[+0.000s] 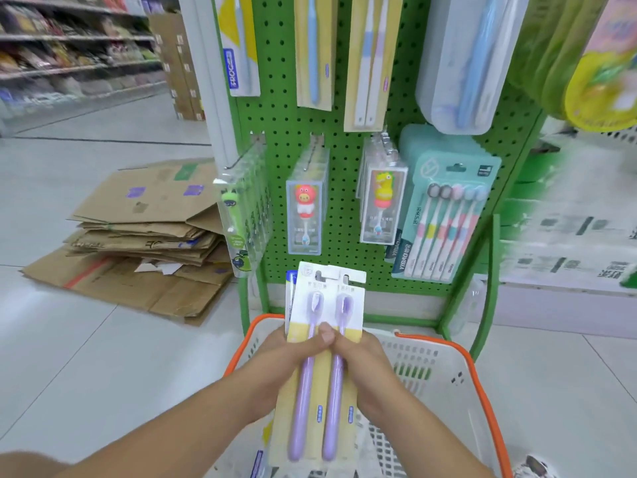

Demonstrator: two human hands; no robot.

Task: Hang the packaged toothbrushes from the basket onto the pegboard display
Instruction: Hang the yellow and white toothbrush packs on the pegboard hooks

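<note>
Both hands hold a small stack of toothbrush packs (pixel 327 305), each a yellow and white card with two purple brushes. My left hand (pixel 293 353) grips the stack's left edge, thumb across the front. From the other side my right hand (pixel 362 357) grips the right edge. The stack is upright above the white basket (pixel 431 367) with its orange rim. Straight ahead stands the green pegboard (pixel 344 160), hung with other toothbrush packs. More packs lie in the basket, under my arms.
Children's toothbrush packs (pixel 305 215) hang on hooks in the lower row, a multi-pack (pixel 444 222) to their right. Flattened cardboard boxes (pixel 144 243) lie on the floor to the left. Store shelves (pixel 69 53) line the far left aisle.
</note>
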